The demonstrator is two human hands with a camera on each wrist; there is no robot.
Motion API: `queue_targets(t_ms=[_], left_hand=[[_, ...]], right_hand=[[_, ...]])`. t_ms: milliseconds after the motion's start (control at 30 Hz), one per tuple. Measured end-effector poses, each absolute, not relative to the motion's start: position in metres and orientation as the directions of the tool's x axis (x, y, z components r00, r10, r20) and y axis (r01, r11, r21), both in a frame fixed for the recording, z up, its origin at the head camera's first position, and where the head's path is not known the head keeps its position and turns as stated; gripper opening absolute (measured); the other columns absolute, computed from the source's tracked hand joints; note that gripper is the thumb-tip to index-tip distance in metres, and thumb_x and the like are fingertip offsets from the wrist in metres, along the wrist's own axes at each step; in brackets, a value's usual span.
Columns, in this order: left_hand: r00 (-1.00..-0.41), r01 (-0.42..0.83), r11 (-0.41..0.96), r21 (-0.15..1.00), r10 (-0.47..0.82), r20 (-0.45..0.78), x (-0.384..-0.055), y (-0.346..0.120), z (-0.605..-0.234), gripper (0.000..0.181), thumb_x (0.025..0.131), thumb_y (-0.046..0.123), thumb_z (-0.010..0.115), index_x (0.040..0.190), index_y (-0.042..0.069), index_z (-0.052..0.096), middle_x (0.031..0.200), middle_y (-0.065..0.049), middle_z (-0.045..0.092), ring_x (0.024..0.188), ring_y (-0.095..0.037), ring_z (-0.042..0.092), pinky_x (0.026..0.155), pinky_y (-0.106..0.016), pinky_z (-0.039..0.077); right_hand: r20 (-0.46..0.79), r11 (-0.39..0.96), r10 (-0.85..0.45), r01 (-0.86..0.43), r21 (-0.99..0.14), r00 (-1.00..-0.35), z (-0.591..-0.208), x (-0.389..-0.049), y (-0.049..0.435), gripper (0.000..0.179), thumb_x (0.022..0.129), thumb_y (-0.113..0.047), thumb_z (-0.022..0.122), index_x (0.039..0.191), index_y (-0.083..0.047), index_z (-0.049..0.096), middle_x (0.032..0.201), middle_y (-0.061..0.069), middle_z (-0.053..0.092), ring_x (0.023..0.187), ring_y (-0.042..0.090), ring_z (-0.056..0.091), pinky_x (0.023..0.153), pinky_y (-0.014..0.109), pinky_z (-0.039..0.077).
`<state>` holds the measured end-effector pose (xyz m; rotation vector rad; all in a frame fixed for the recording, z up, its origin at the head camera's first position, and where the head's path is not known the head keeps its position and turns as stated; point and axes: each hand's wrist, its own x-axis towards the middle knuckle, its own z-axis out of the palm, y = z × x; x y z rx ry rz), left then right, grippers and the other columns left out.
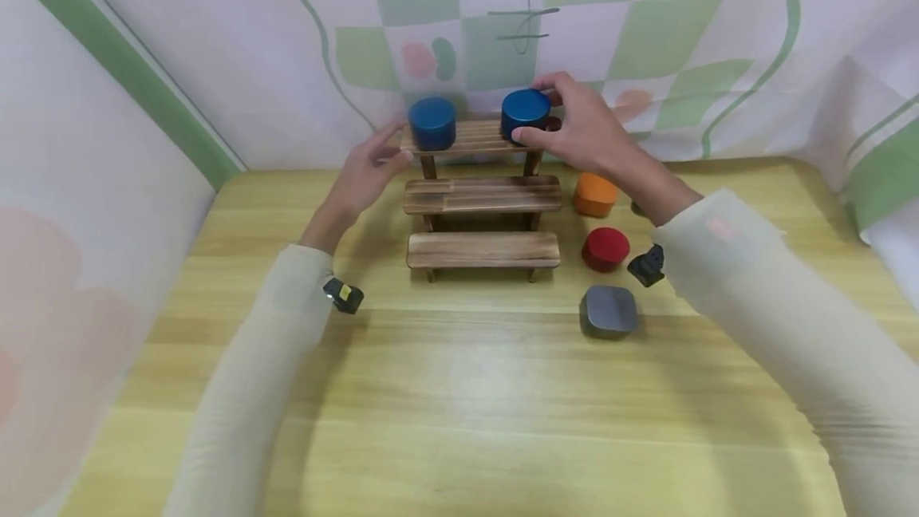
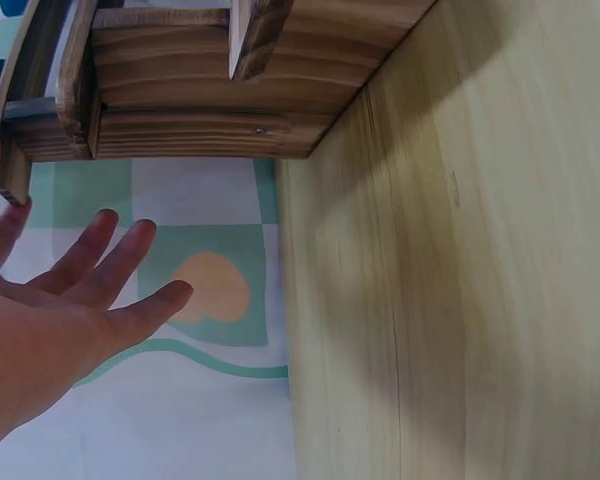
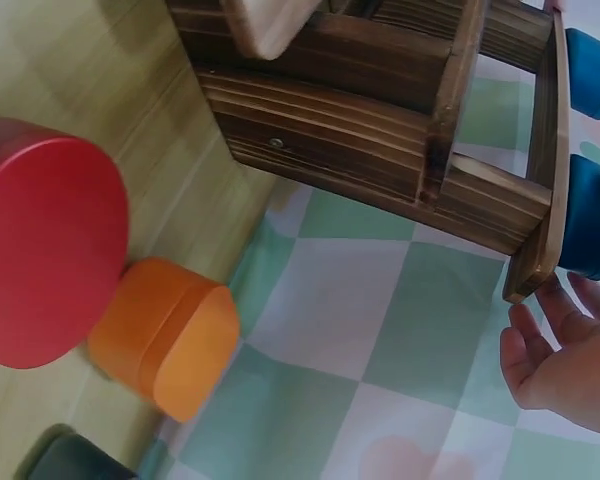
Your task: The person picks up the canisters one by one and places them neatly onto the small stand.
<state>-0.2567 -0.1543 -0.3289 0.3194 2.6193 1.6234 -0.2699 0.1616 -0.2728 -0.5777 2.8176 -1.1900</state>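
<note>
A three-tier wooden step shelf [image 1: 483, 195] stands against the back of the table. On its top tier, at the right end, sits a round blue tin [image 1: 526, 112], and my right hand [image 1: 590, 124] grips it with the thumb in front and fingers behind. Another round blue tin [image 1: 432, 124] rests at the left end of that tier. My left hand [image 1: 362, 174] pinches the top tier's left end between thumb and index finger. In the left wrist view, the other fingers [image 2: 110, 265] of this hand are spread away from the wood.
Right of the shelf, an orange tin [image 1: 594, 195], a red round tin [image 1: 605, 250] and a grey squarish tin [image 1: 609, 312] stand on the table [image 1: 459, 413]. A dark tin [image 3: 75, 462] is partly hidden by my right arm in the head view. A checked curtain [image 1: 502, 46] hangs behind.
</note>
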Motion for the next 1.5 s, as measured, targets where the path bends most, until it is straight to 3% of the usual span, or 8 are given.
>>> queue_targets(t_ms=[267,467,867,1333,1500], left_hand=[[-0.978,0.151,0.395,0.906,0.195,0.078,-0.258,-0.148,-0.332,0.058,0.101,0.027,0.063,0.154,0.025,0.04,0.148,-0.008,0.048,0.128,-0.025,0.051,0.105,-0.044,0.044],[-0.979,0.153,0.382,0.912,0.183,0.087,-0.257,-0.144,-0.331,0.057,0.1,0.025,0.063,0.153,0.025,0.043,0.149,-0.005,0.047,0.127,-0.025,0.051,0.103,-0.044,0.045],[-0.979,0.163,0.36,0.919,0.172,0.106,-0.255,-0.151,-0.327,0.06,0.098,0.017,0.065,0.153,0.022,0.042,0.149,-0.004,0.045,0.128,-0.024,0.049,0.104,-0.043,0.044],[-0.982,0.162,0.288,0.944,0.141,0.126,-0.239,-0.163,-0.328,0.064,0.095,0.013,0.069,0.151,0.008,0.039,0.136,-0.016,0.054,0.116,-0.031,0.058,0.099,-0.042,0.048],[-0.979,0.161,0.259,0.952,0.161,0.121,-0.237,-0.163,-0.334,0.065,0.094,0.011,0.071,0.15,0.008,0.039,0.138,-0.02,0.052,0.121,-0.034,0.056,0.1,-0.041,0.049]], right_hand=[[0.145,0.633,-0.329,-0.332,-0.7,-0.933,-0.275,-0.258,0.18,0.082,0.092,-0.042,0.07,0.155,-0.009,0.03,0.146,0.02,0.046,0.137,0.035,0.037,0.111,0.056,0.032],[0.183,0.611,-0.314,-0.346,-0.712,-0.932,-0.276,-0.248,0.193,0.081,0.092,-0.039,0.071,0.156,-0.009,0.03,0.152,0.015,0.041,0.141,0.032,0.033,0.117,0.051,0.025],[0.185,0.613,-0.345,-0.37,-0.698,-0.92,-0.29,-0.236,0.215,0.079,0.094,-0.033,0.072,0.155,-0.004,0.03,0.151,0.019,0.04,0.138,0.039,0.036,0.115,0.056,0.024],[0.185,0.588,-0.349,-0.369,-0.72,-0.919,-0.325,-0.207,0.244,0.071,0.094,-0.028,0.071,0.149,0.002,0.037,0.143,0.025,0.045,0.132,0.041,0.04,0.11,0.057,0.03],[0.114,0.604,-0.296,-0.278,-0.747,-0.948,-0.336,-0.192,0.264,0.069,0.096,-0.029,0.069,0.15,-0.002,0.036,0.144,0.024,0.045,0.131,0.042,0.039,0.11,0.059,0.029]])
